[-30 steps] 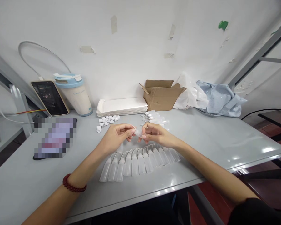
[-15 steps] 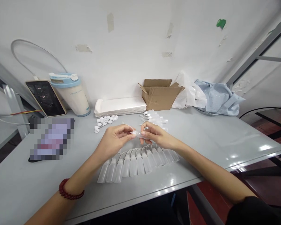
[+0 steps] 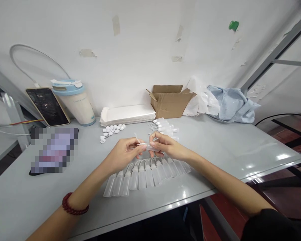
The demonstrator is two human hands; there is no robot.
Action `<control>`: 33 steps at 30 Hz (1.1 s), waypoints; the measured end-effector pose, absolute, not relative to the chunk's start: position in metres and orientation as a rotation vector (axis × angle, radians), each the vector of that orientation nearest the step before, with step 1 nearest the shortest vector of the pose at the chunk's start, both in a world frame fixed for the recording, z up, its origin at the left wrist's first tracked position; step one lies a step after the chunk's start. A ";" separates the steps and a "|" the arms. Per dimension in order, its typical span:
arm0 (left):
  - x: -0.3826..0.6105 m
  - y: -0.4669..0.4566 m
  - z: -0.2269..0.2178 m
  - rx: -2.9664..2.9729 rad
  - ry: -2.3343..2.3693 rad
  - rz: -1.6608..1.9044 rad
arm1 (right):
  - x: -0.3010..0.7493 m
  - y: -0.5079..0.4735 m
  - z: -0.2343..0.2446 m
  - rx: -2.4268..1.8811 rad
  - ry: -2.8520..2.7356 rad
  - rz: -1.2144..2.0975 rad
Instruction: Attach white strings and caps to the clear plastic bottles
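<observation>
Above the grey table (image 3: 228,147), my left hand (image 3: 124,153) and my right hand (image 3: 164,147) meet fingertip to fingertip. Between them they pinch a small clear plastic bottle (image 3: 150,147); the left fingers are closed on its white needle cap (image 3: 141,143), the right fingers on its body. Just below the hands lies a row of several capped clear bottles (image 3: 145,172), side by side. Behind the hands sit a heap of uncapped bottles (image 3: 164,125) and a cluster of small white caps (image 3: 111,130).
At the back stand a cardboard box (image 3: 170,100), a stack of white sheets (image 3: 127,115), a blue-lidded white tub (image 3: 74,102), a tablet (image 3: 47,106) leaning on the wall, a plastic bag and blue cloth (image 3: 230,103). A blurred-out flat item (image 3: 54,149) lies left.
Both hands stay together on the small bottle and have sunk slightly toward the row. The view has drifted a little; nothing on the table has moved.
</observation>
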State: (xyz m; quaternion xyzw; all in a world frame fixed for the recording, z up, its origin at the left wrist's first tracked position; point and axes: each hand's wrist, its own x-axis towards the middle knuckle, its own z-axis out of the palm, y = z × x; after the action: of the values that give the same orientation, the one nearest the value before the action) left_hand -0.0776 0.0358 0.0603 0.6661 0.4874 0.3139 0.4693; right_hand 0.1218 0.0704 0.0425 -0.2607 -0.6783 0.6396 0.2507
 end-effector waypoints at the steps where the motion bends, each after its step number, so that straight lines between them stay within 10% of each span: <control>1: -0.077 0.035 0.061 1.637 1.182 0.769 | 0.122 0.071 0.042 -0.705 -1.845 1.748; 7: -0.077 0.037 0.057 1.633 1.174 0.830 | 0.121 0.071 0.042 -0.774 -1.882 1.666; 17: -0.080 0.041 0.051 1.601 1.264 0.899 | 0.120 0.068 0.029 -0.795 -2.257 0.597; 33: -0.076 0.035 0.054 1.721 1.260 0.970 | 0.118 0.064 0.049 -0.904 -1.804 1.470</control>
State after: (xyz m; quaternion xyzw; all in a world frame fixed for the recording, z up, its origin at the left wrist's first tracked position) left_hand -0.0762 0.0349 0.0536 0.6768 0.4954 0.3813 0.3888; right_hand 0.1176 0.0638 0.0490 -0.3433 -0.6855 0.5584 0.3170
